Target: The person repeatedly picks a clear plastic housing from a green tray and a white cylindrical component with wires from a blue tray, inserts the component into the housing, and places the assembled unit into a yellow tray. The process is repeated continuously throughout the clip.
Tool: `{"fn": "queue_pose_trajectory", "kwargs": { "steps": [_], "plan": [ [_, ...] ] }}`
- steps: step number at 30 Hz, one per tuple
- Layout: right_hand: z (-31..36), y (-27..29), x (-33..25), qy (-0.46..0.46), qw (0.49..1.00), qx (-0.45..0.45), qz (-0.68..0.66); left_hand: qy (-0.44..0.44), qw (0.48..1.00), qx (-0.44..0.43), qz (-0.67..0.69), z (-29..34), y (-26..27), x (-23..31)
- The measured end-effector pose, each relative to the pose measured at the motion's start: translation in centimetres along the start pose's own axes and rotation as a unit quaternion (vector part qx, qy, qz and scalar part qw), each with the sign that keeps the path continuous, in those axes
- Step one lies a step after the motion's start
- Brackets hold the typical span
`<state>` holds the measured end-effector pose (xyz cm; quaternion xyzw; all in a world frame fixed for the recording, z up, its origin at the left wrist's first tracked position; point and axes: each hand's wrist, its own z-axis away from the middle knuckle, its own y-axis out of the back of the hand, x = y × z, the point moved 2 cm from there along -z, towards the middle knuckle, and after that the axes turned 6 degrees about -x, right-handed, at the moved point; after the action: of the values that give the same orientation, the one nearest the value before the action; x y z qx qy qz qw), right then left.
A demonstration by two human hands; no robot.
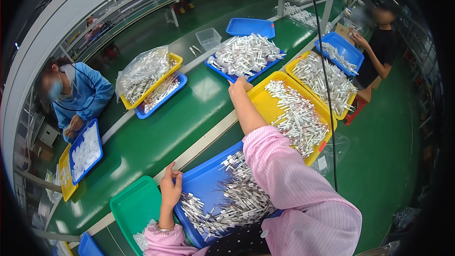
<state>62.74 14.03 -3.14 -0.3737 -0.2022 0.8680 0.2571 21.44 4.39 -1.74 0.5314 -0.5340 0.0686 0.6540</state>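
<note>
Reaching forward, my right hand closes on the near corner of a blue tray heaped with small white tube-like parts; its fingertips are partly hidden. My left hand rests beside the left rim of a nearer blue tray. Its fingers are bent but apart from the thumb, and I see nothing in them. That nearer tray holds many thin parts with white sleeves and dark leads. Under my right forearm lies a yellow tray with similar white parts.
A green tray sits left of my left hand. Across the green belt stand a bagged yellow tray and a clear box. Co-workers sit at left and right. A black cable hangs at right.
</note>
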Motion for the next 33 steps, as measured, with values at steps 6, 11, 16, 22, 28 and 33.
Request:
{"fn": "queue_pose_trajectory", "kwargs": {
  "steps": [6, 11, 16, 22, 28, 33],
  "plan": [
    [-1.0, -0.9, 0.7, -0.01, 0.996, 0.08, -0.04, 0.011, 1.0, 0.002, -0.015, 0.2, 0.2, 0.1],
    [-2.3, -0.4, -0.7, 0.0, 0.997, -0.016, -0.07, -0.012, 0.999, -0.001, -0.031, -0.6, -0.6, 0.0],
    [5.8, 0.5, -1.1, -0.232, 0.916, -0.324, 0.051, 0.002, 0.998, 0.009, -0.06, 0.1, 0.3, -0.2],
    [5.6, -3.2, -12.3, -0.087, 0.86, -0.43, 0.262, -0.009, 0.999, 0.003, -0.048, -0.5, -0.5, 0.3],
    [6.5, 2.6, -15.3, -0.063, 0.746, -0.551, 0.369, -0.005, 0.998, -0.01, -0.066, -0.7, -0.5, 0.7],
    [19.0, 11.9, -17.7, -0.045, 0.358, -0.687, 0.631, -0.01, 0.99, -0.048, -0.132, -0.4, 1.1, 2.5]
  ]
}}
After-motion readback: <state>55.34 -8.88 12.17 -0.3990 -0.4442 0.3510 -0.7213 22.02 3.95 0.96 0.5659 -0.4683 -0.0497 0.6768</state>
